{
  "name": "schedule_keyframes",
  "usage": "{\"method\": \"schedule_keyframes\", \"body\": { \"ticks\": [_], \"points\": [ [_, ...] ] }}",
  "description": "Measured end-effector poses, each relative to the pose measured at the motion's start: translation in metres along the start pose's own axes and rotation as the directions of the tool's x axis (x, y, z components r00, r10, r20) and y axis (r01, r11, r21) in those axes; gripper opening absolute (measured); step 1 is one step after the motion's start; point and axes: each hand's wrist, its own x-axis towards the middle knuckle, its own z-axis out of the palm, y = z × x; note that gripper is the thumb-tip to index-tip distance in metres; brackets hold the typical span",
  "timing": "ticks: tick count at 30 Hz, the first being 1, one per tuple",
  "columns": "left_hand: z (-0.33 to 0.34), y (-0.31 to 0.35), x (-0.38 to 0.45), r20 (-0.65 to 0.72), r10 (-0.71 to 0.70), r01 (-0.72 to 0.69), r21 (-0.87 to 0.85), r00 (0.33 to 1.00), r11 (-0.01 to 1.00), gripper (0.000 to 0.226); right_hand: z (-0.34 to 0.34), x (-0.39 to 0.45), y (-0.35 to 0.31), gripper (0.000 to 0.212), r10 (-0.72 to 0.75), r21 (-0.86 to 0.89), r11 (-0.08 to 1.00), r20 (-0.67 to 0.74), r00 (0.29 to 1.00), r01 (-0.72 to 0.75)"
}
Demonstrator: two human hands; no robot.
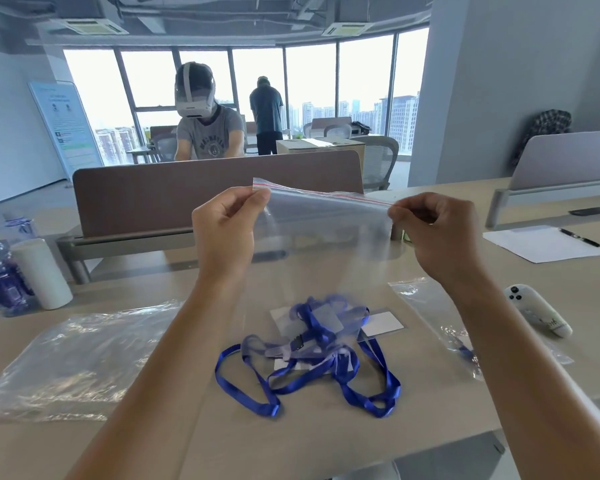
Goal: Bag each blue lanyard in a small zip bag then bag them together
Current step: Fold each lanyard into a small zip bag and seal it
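Above the tangled blue lanyards (pixel 309 355), left hand (pixel 222 230) and right hand (pixel 437 233) each pinch the zip bag (pixel 326 230) in a narrow grip

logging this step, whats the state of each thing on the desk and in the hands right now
zip bag: held up above the desk, pinched at both top corners
left hand: pinching bag's left corner
right hand: pinching bag's right corner
blue lanyards: tangled loose on desk, unbagged
large bag: flat on desk, left
pen: lying on paper
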Motion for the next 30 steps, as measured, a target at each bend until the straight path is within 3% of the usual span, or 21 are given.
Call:
{"method": "schedule_keyframes", "body": {
  "ticks": [8,10,20,30],
  "points": [
    [0.012,0.016,0.0,0.043,-0.002,0.004,-0.037,0.999,0.999,0.011,-0.017,0.011,-0.013,0.01,0.008,0.048,0.999,-0.069,0.998,-0.005],
    [0.039,0.029,-0.013,0.104,-0.013,0.025,-0.119,0.995,0.993,0.012,-0.055,0.01,-0.014,0.011,-0.004,0.035,0.999,-0.177,0.984,0.011],
    [0.083,0.022,-0.031,0.168,-0.071,0.097,-0.148,0.983,0.984,0.011,-0.091,0.015,0.005,0.008,0.045,0.015,0.999,-0.23,0.972,-0.043],
    [0.129,0.011,-0.061,0.252,-0.103,0.145,-0.155,0.962,0.977,0.005,-0.143,0.006,0.024,0.019,0.066,-0.042,0.996,-0.308,0.949,-0.083]
  ]
}}
